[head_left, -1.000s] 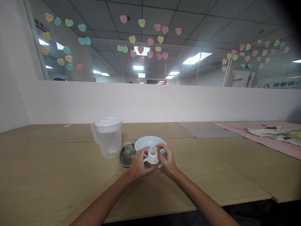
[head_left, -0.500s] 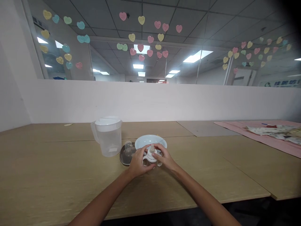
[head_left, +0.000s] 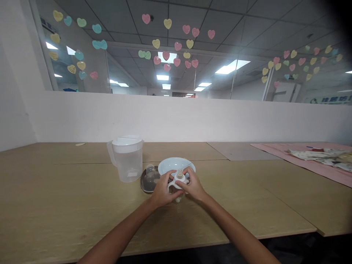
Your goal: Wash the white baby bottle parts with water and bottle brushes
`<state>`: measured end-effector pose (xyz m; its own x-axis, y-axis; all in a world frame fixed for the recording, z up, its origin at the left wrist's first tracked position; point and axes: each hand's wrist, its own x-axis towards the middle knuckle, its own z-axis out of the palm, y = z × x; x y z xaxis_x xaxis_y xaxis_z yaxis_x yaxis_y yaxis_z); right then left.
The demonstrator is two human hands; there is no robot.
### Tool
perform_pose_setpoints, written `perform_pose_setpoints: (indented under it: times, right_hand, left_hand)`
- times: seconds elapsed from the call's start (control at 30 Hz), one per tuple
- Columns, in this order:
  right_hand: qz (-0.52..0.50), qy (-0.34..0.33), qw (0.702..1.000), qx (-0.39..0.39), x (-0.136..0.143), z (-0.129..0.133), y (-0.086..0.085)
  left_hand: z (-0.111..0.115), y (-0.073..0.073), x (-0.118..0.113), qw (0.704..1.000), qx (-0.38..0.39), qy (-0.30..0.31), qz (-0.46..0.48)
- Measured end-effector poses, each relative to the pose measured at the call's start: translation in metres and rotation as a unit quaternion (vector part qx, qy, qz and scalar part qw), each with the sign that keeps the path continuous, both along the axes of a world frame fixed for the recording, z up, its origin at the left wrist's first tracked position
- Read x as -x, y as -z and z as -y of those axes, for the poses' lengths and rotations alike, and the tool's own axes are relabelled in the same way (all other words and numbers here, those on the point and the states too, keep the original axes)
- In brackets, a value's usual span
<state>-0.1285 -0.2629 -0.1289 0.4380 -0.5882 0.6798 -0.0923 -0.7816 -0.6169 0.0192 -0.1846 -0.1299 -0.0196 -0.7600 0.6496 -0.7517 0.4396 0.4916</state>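
A baby bottle (head_left: 180, 179) with a white collar, a pale teat and white side handles is between my hands, just in front of the bowl. My left hand (head_left: 162, 190) wraps around its left side by the handle, thumb across the lower front. My right hand (head_left: 194, 186) grips the white collar, with the thumb at the front and fingers behind. Most of the bottle's body is hidden by my fingers. Behind it, the white bowl (head_left: 172, 161) sits on the table. A clear dome-shaped cap (head_left: 150, 170) rests on a dark metal tray (head_left: 145, 186) at the left.
A translucent lidded pitcher (head_left: 129, 161) stands left of the tray. On the right side, a pink cloth (head_left: 277, 151) carries crumpled fabric (head_left: 316, 156). The wooden table (head_left: 82, 205) has a front edge close to me, and a white wall (head_left: 176, 117) rises behind it.
The bottle's top has tilted slightly away from upright, and a pale part now shows under my hands. My right hand has shifted a little on the collar.
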Motion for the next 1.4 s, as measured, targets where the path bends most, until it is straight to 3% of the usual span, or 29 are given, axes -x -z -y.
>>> perform_pose_setpoints:
  times: [0.17,0.23,0.43,0.63,0.7,0.77,0.9,1.03,1.17,1.4]
  right_hand:
    - [0.000,-0.117,0.993,-0.016,0.005,-0.002,-0.007]
    - [0.002,-0.135,0.991,-0.018,0.005,-0.002,-0.009]
    - [-0.011,-0.008,0.996,0.086,0.001,-0.002,-0.002]
    - [-0.070,0.044,0.974,0.212,0.004,-0.001,-0.001]
    - [-0.075,0.060,0.966,0.239,0.004,0.001,0.000]
    - [-0.075,0.066,0.964,0.246,0.004,0.002,0.002]
    - [-0.064,0.065,0.975,0.205,0.003,-0.001,0.004]
    - [-0.040,0.080,0.986,0.143,0.001,-0.004,0.006]
    - [-0.052,0.095,0.992,0.071,-0.002,-0.003,0.010]
    - [-0.043,0.084,0.996,-0.003,-0.004,-0.001,0.014]
  left_hand:
    - [-0.002,-0.005,-0.002,0.999,-0.004,0.041,0.011]
    - [-0.002,-0.005,-0.002,0.999,-0.005,0.046,0.009]
    - [-0.001,0.002,0.003,1.000,0.010,0.021,0.001]
    - [0.003,0.001,-0.006,0.999,0.015,0.016,0.042]
    - [0.003,-0.003,-0.014,0.995,0.043,0.029,0.081]
    - [0.004,-0.006,-0.024,0.993,0.077,0.005,0.086]
    - [0.015,-0.008,-0.052,0.984,0.084,-0.155,0.021]
    - [0.025,-0.004,-0.080,0.966,-0.001,-0.239,0.100]
    - [0.026,-0.001,-0.091,0.946,-0.101,-0.252,0.180]
    - [0.022,-0.004,-0.084,0.950,-0.111,-0.237,0.172]
